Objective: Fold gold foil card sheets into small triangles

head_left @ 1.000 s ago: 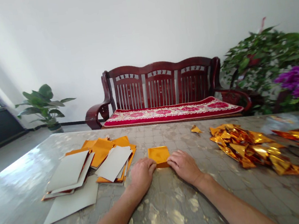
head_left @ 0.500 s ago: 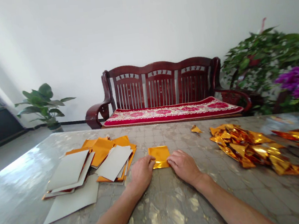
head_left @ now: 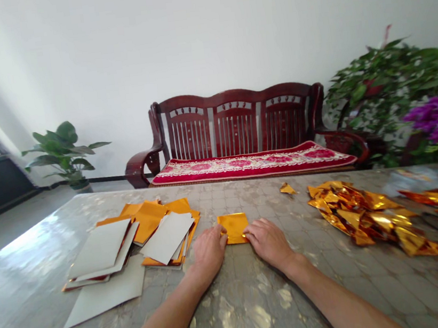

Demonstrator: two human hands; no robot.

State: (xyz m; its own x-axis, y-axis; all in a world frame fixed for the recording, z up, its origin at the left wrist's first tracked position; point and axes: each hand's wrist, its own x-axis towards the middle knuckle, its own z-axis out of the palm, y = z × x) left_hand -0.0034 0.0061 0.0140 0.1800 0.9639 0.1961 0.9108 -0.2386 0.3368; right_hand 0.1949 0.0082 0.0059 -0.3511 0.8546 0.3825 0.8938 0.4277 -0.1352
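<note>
Pressing down on a small gold sheet (head_left: 233,227) lying flat on the surface (head_left: 237,301), at about 12 o'clock from the body, just past both hands. Judging from the pictures, creasing a fold along the near edge of the sheet; calling next, probably, for a firm sweep along that edge while keeping the corners aligned, since the foil looks slick and springy.

Reaching in with both forearms from 5 and 7 o'clock, converging toward the sheet. Left hand (head_left: 208,251) lying palm down, fingers loosely curled, fingertips touching the sheet's left near corner. Right hand (head_left: 267,241) lying palm down too, thumb and forefinger pinching narrowly at the sheet's right near corner. Neither hand lifting the sheet; both pinning it against the surface.

Spreading at 10 o'clock, near the left hand: a loose pile of flat sheets (head_left: 132,242), some gold side up, some grey side up. Heaping at 2 o'clock, well apart from the right hand: crumpled-looking folded gold pieces (head_left: 366,214). Lying alone at 1 o'clock, farther off: one small gold scrap (head_left: 287,189).

Standing beyond the surface at 12 o'clock: a dark wooden bench (head_left: 238,129) with a red cushion.
</note>
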